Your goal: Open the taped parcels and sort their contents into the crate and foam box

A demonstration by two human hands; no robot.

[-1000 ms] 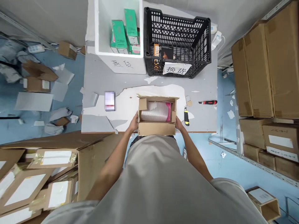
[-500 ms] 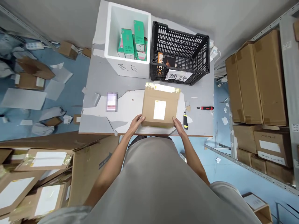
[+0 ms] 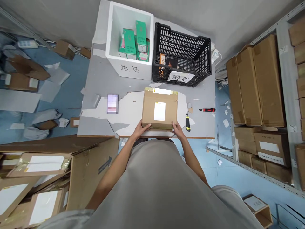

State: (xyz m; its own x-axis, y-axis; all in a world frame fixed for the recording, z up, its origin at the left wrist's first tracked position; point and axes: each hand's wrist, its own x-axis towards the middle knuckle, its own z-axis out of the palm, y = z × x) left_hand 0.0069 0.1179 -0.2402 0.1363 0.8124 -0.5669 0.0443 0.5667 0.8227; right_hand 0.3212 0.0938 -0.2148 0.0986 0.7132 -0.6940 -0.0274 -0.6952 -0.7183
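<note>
A brown cardboard box point(image 3: 148, 109) with a white label on top and tape along its far edge is at the near side of the table, between my hands. My left hand point(image 3: 140, 129) grips its near left corner, thumb on top. At the near right corner my right hand point(image 3: 177, 129) holds it the same way, fingers partly hidden behind the box. Just right of the box lies a black-and-yellow utility knife point(image 3: 188, 122). Farther right is a red-and-black utility knife point(image 3: 207, 110).
At the table's point(image 3: 202, 95) back stand a white foam bin point(image 3: 135, 70) holding green boxes and a black plastic crate point(image 3: 205, 70). A blurred-out flat item point(image 3: 112, 103) lies left. A large carton point(image 3: 92, 171) of parcels stands lower left; a shelf point(image 3: 287, 105) with cartons is at right.
The box has turned slightly and now sits squarer to the table's edge. My right hand has shifted a little left with it, and both hands keep their hold.
</note>
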